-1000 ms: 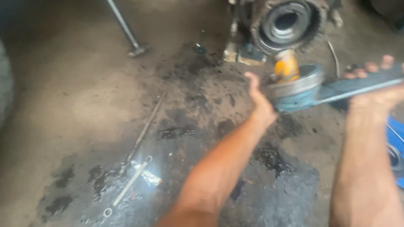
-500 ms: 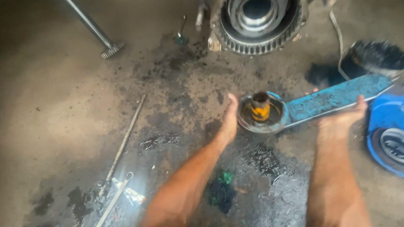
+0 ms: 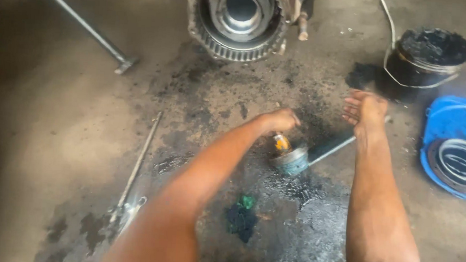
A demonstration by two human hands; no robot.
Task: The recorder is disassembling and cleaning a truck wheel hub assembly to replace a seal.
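The left hand is curling into a loose fist directly over the orange-topped hub of a round metal part; whether the fingers are actually gripping it cannot be told. The right hand is hanging open, fingers spread, holding nothing, just above the far end of the long flat blue-grey handle that is running out from that part. The part itself is sitting on the oily concrete floor between the two hands. Doing this well probably means steadying the round end squarely and keeping fingers off the greasy rim.

Beyond, a large toothed gear housing is standing at the top, a black grease bucket and a blue tray to the right, steel rods to the left.
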